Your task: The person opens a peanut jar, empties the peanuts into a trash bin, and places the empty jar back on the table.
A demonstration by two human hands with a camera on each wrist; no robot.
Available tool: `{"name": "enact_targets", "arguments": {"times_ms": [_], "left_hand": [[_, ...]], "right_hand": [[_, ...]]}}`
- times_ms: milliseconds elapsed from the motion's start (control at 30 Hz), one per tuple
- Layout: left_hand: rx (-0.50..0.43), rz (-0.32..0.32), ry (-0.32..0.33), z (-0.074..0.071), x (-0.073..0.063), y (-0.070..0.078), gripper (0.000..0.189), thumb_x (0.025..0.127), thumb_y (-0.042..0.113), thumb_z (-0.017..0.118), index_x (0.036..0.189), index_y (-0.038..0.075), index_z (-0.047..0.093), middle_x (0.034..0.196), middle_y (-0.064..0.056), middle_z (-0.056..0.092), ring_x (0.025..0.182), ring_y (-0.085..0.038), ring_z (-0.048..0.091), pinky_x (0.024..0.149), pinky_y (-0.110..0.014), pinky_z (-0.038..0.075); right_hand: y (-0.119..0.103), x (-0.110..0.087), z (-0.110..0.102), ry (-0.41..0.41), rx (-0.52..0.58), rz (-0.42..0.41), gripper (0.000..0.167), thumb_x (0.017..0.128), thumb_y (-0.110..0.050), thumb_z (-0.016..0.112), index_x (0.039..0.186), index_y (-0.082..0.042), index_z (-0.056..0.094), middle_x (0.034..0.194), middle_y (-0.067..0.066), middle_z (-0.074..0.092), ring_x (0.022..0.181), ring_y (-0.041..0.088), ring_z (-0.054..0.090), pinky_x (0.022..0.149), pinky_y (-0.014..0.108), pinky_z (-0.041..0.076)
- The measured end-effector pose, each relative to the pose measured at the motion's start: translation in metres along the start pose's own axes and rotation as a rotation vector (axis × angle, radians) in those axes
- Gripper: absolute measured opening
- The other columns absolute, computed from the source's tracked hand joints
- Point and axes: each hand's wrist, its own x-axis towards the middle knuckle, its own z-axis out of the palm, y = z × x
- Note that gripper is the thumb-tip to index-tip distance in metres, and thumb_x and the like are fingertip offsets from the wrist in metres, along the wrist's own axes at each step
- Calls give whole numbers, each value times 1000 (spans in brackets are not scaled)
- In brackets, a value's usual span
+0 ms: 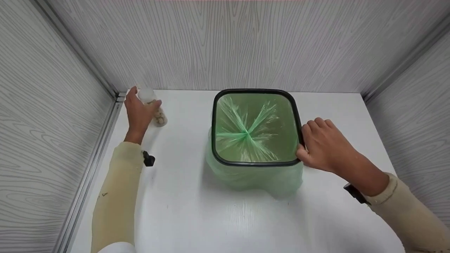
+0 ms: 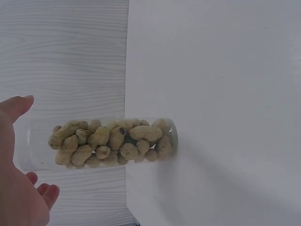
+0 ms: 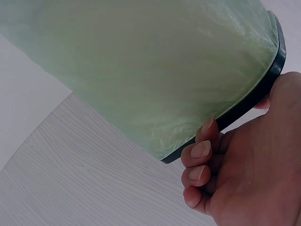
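A tall clear jar of unshelled peanuts stands upright at the back left of the table. My left hand is around its upper part, thumb and fingers spread to either side; in the left wrist view a gap shows between the fingertips and the jar wall. At the middle stands a trash can with a black rim, lined with a thin green plastic bag that hangs over its outside. My right hand grips the rim's right side, fingers curled against the outside.
The white table is walled in by wood-grain panels at the back, left and right. The jar is close to the back panel and left edge. Inside the can, the bag gathers to a twisted point.
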Motion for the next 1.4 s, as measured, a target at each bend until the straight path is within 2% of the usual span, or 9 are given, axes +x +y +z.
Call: {"name": "enact_targets", "arguments": {"times_ms": [300, 500, 633, 800, 967, 1167, 1400], "left_hand": [[-120, -130, -9, 7, -1, -8, 99, 90, 42, 77, 164, 8, 20, 164, -15, 33, 149, -29, 37, 124, -48, 35], [-210, -172, -47, 11, 2, -11, 93, 93, 38, 77, 162, 11, 22, 159, -13, 42, 144, -24, 45, 122, -42, 38], [-247, -174, -56, 16, 3, -13, 88, 93, 33, 77, 161, 11, 25, 156, -13, 46, 143, -23, 47, 122, -41, 38], [-234, -145, -31, 22, 5, -15, 82, 94, 30, 76, 157, 7, 30, 151, -15, 51, 142, -26, 50, 122, -42, 37], [-216, -185, -17, 23, 4, -16, 77, 96, 34, 73, 156, 7, 31, 153, -14, 50, 145, -27, 49, 123, -42, 38], [-213, -202, -38, 20, 1, -18, 78, 97, 37, 71, 158, 9, 31, 156, -15, 49, 145, -27, 49, 122, -43, 39], [-188, -187, -95, 8, -3, -18, 79, 98, 38, 69, 160, 10, 28, 159, -14, 47, 148, -28, 46, 125, -47, 34]], "right_hand": [[1, 0, -3, -8, -9, -5, 18, 82, -22, 44, 72, -8, 40, 68, 4, 36, 66, 21, 30, 66, 34, 25], [0, 0, -4, -34, -8, 7, 18, 82, -23, 44, 73, -8, 40, 68, 4, 37, 67, 21, 30, 67, 34, 25], [0, -1, -4, -42, -10, 10, 18, 83, -23, 44, 72, -8, 40, 68, 4, 37, 67, 21, 30, 67, 34, 25], [1, -2, -4, 4, -17, -18, 18, 82, -21, 42, 70, -8, 37, 66, 4, 34, 65, 21, 27, 65, 34, 23], [2, -1, -3, 22, -10, -31, 17, 80, -21, 41, 70, -8, 37, 66, 4, 33, 64, 21, 26, 65, 33, 22], [0, 0, -3, -3, -3, -13, 17, 81, -21, 42, 70, -8, 38, 67, 5, 35, 65, 21, 28, 65, 33, 23], [-3, 7, -2, -40, -1, -3, 19, 83, -22, 42, 72, -8, 39, 68, 5, 37, 66, 22, 30, 67, 35, 26]]}}
